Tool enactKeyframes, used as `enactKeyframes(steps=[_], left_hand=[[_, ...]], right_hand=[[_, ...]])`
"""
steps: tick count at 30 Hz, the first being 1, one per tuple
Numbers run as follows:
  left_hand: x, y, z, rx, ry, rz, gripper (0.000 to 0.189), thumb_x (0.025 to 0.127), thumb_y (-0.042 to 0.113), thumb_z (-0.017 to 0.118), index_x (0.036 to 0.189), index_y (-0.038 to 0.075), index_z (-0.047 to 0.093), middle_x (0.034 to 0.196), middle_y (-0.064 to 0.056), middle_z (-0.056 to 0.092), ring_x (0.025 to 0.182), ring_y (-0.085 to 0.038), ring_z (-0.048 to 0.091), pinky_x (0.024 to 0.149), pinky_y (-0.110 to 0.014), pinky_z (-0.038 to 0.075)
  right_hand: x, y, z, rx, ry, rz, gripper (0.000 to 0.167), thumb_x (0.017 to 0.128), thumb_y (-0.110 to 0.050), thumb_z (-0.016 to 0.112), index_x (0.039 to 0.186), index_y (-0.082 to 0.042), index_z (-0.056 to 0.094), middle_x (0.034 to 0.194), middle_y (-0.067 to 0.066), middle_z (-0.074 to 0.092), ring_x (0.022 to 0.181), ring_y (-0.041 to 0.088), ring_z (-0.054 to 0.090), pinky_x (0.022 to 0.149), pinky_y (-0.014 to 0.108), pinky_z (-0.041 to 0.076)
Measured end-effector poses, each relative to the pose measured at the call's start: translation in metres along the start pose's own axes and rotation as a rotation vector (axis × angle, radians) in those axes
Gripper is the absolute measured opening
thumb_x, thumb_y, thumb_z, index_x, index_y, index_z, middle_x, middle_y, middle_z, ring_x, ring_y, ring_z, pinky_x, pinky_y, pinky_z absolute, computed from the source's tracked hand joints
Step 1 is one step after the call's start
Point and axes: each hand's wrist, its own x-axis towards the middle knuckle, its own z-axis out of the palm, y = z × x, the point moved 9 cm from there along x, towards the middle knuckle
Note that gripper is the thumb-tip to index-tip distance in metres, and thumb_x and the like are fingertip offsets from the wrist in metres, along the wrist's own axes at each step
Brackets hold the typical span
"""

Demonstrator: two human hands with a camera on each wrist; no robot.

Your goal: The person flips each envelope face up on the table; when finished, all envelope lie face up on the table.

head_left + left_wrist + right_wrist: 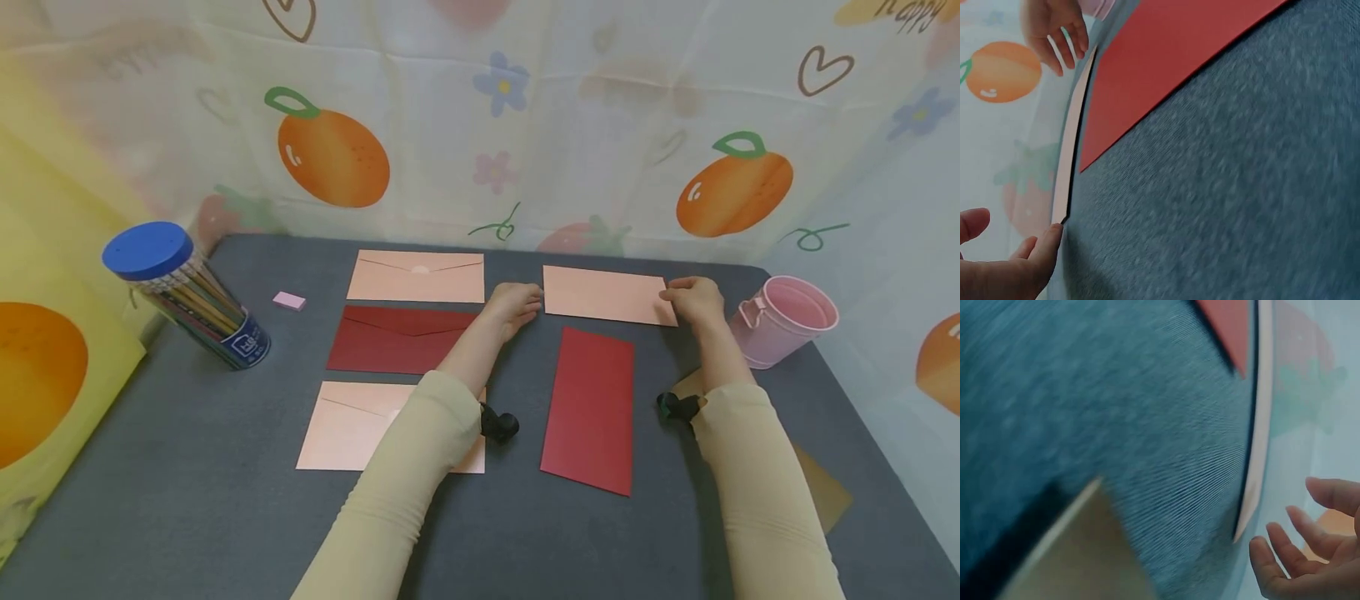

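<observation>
A pale pink envelope [603,296] lies flat, plain side up, at the back of the table between my two hands. My left hand [513,307] is at its left end; in the left wrist view a fingertip [1054,232] meets the corner while the thumb stands apart. At the right end is my right hand [697,300], its fingers [1279,540] spread and loosely bent beside the edge; whether they touch it I cannot tell. A red envelope [588,408] lies lengthwise in front. Under my right forearm, a tan envelope [821,492] is partly hidden.
On the left lie a pink envelope [375,283], a dark red one [375,342] and another pink one [337,442], flaps up, the last partly behind my left sleeve. A blue-lidded pencil jar [202,300], a pink eraser [288,301] and a pink bucket [772,333] stand around them.
</observation>
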Motion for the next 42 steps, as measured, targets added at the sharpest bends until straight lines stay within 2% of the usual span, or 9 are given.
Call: enactKeyframes(steps=[2, 8, 10, 12, 15, 20, 22, 33, 42], left_hand=[[0.002, -0.003, 0.002, 0.004, 0.010, -0.007, 0.051, 0.097, 0.008, 0.054, 0.146, -0.004, 0.042, 0.152, -0.018, 0.046, 0.141, -0.028, 0.046, 0.117, -0.035, 0.040], [0.004, -0.003, 0.007, 0.017, 0.013, 0.008, 0.054, 0.096, 0.008, 0.055, 0.147, -0.004, 0.039, 0.152, -0.019, 0.045, 0.142, -0.028, 0.045, 0.117, -0.036, 0.039], [0.004, -0.004, 0.009, 0.018, -0.001, 0.004, 0.054, 0.096, 0.008, 0.054, 0.147, -0.005, 0.040, 0.152, -0.019, 0.044, 0.142, -0.028, 0.045, 0.118, -0.037, 0.038], [0.005, -0.005, 0.009, 0.027, -0.016, -0.007, 0.052, 0.097, 0.008, 0.053, 0.146, -0.005, 0.040, 0.152, -0.020, 0.044, 0.142, -0.028, 0.045, 0.118, -0.037, 0.037], [0.004, -0.007, 0.010, 0.040, -0.041, -0.022, 0.051, 0.098, 0.008, 0.053, 0.145, -0.006, 0.041, 0.153, -0.020, 0.043, 0.142, -0.028, 0.045, 0.119, -0.037, 0.036], [0.004, -0.007, 0.009, 0.038, -0.052, -0.031, 0.052, 0.098, 0.008, 0.052, 0.147, -0.005, 0.040, 0.154, -0.020, 0.042, 0.144, -0.028, 0.044, 0.120, -0.037, 0.035], [0.005, -0.007, 0.008, 0.027, -0.049, -0.032, 0.052, 0.098, 0.007, 0.052, 0.147, -0.005, 0.039, 0.153, -0.020, 0.043, 0.144, -0.028, 0.044, 0.120, -0.037, 0.035], [0.007, -0.006, 0.005, -0.027, -0.027, -0.021, 0.051, 0.097, 0.004, 0.052, 0.145, -0.008, 0.039, 0.150, -0.022, 0.045, 0.142, -0.031, 0.044, 0.120, -0.038, 0.036], [0.006, 0.000, -0.008, -0.034, 0.039, 0.020, 0.049, 0.093, 0.001, 0.055, 0.141, -0.009, 0.046, 0.147, -0.020, 0.049, 0.134, -0.030, 0.051, 0.115, -0.037, 0.041]], right_hand=[[0.002, 0.005, 0.001, -0.009, -0.008, 0.023, 0.053, 0.096, -0.022, 0.054, 0.141, 0.007, 0.047, 0.151, 0.030, 0.039, 0.141, 0.046, 0.035, 0.117, 0.056, 0.033], [0.002, 0.011, 0.001, 0.003, -0.020, 0.043, 0.056, 0.096, -0.021, 0.054, 0.142, 0.009, 0.044, 0.152, 0.031, 0.037, 0.142, 0.046, 0.033, 0.118, 0.055, 0.032], [0.002, 0.014, 0.001, 0.021, -0.020, 0.049, 0.056, 0.096, -0.021, 0.055, 0.142, 0.008, 0.045, 0.130, 0.030, 0.057, 0.129, 0.041, 0.049, 0.110, 0.049, 0.043], [0.003, 0.016, 0.002, 0.045, -0.024, 0.050, 0.055, 0.096, -0.020, 0.057, 0.142, 0.008, 0.046, 0.104, 0.016, 0.064, 0.106, 0.029, 0.059, 0.096, 0.037, 0.050], [0.005, 0.018, 0.005, 0.077, -0.037, 0.054, 0.053, 0.096, -0.019, 0.058, 0.141, 0.008, 0.048, 0.088, -0.001, 0.054, 0.079, 0.010, 0.050, 0.073, 0.019, 0.044], [0.005, 0.020, 0.009, 0.120, -0.067, 0.061, 0.053, 0.096, -0.016, 0.055, 0.142, 0.009, 0.044, 0.127, 0.016, 0.052, 0.083, 0.003, 0.048, 0.068, 0.011, 0.045], [0.005, 0.019, 0.010, 0.145, -0.075, 0.058, 0.054, 0.096, -0.014, 0.055, 0.143, 0.010, 0.043, 0.134, 0.020, 0.049, 0.082, 0.001, 0.049, 0.069, 0.010, 0.047], [0.007, 0.021, 0.006, 0.343, -0.060, 0.069, 0.061, 0.090, 0.008, 0.057, 0.148, 0.005, 0.038, 0.129, 0.015, 0.050, 0.063, -0.008, 0.055, 0.064, 0.011, 0.052], [0.008, 0.016, 0.009, 0.426, -0.074, 0.081, 0.069, 0.091, 0.009, 0.057, 0.153, 0.002, 0.029, 0.156, 0.025, 0.035, 0.063, -0.013, 0.056, 0.065, 0.008, 0.052]])
